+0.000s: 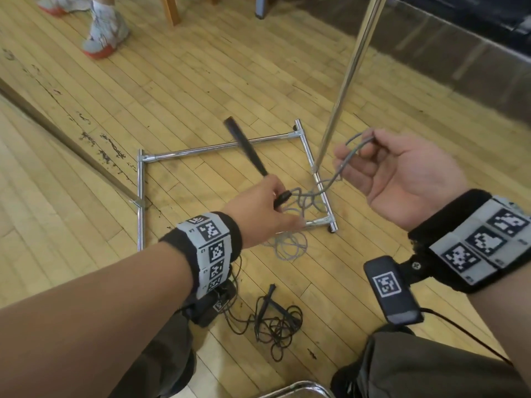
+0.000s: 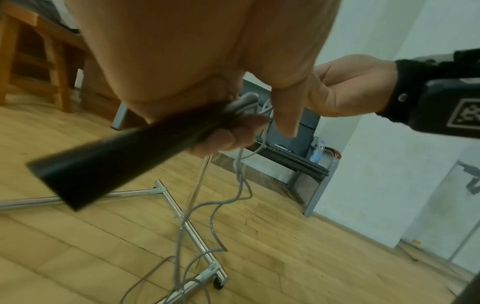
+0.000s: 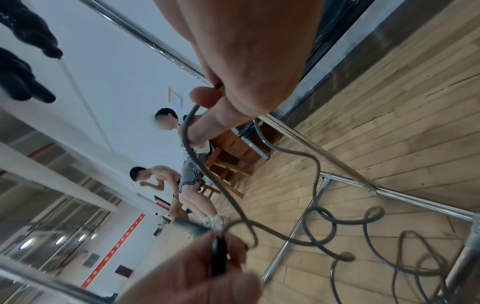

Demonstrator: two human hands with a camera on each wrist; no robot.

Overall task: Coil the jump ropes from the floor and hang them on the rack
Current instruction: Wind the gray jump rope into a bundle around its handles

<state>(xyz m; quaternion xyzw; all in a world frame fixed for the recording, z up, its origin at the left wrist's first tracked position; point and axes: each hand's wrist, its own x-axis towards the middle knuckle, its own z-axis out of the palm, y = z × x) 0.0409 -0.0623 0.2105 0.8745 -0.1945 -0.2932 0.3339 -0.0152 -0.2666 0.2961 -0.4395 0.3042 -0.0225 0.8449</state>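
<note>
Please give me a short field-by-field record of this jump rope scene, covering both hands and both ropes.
left hand: grips the black tapered handle of the grey jump rope
right hand: pinches a loop of grey cord
grey cord slack: tangled on the floor by the chrome tube rack base
black jump rope: lies uncoiled on the wooden plank floor

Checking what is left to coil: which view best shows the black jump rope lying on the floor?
The head view: the black jump rope lies tangled on the wooden floor between the person's knees. Neither wrist view shows it; both show only the grey rope.
</note>
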